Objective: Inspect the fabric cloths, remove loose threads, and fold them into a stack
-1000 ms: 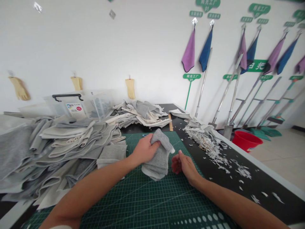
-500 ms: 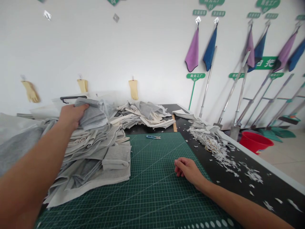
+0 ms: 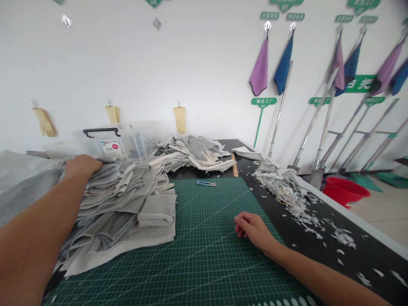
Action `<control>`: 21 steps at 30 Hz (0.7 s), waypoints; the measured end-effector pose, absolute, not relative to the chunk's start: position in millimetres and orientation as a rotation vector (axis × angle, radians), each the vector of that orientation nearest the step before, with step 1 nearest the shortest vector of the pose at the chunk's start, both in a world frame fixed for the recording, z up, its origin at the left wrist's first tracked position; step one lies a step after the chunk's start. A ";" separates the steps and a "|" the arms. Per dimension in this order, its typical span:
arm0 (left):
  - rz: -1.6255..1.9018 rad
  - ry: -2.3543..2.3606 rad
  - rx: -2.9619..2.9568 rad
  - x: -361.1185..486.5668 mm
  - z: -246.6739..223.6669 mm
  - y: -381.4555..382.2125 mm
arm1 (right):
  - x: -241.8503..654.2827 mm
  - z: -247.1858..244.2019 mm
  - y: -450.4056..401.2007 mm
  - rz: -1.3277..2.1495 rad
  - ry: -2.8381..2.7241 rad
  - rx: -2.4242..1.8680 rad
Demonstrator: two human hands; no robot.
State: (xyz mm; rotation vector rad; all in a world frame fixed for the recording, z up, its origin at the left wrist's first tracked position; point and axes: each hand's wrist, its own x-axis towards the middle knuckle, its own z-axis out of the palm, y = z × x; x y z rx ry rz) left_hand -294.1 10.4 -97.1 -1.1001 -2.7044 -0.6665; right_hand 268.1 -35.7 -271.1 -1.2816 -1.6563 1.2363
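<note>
My left hand (image 3: 83, 165) is at the upper left part of a tall stack of grey and white folded cloths (image 3: 127, 199); its fingers are together on the grey cloth at the top, the fingertips partly hidden. My right hand (image 3: 247, 225) rests over the right part of the green cutting mat (image 3: 207, 242), its fingers curled and nothing visible in them. Small blue thread snips (image 3: 205, 183) lie near the mat's back edge. Behind them is a second heap of grey and white cloth pieces (image 3: 194, 151).
Behind the stack stands a clear plastic box (image 3: 95, 142) with a black handle. White scraps (image 3: 293, 199) lie on the black table at right. A red bucket (image 3: 344, 191) stands on the floor beyond, near mops and a white wall.
My left hand has moved down and left; the grey cloth it held up in front of the box is now down on the stack. The box label shows. My right hand stays put.
</note>
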 end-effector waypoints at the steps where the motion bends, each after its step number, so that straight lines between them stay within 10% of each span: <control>1: -0.630 -2.737 -1.062 -293.0 -95.3 12.4 | 268.3 -270.9 -35.9 1.238 -1.659 -1.284; 21: -0.420 -2.130 -1.675 -134.3 -114.1 68.0 | 269.3 -273.9 -34.8 1.224 -1.692 -1.248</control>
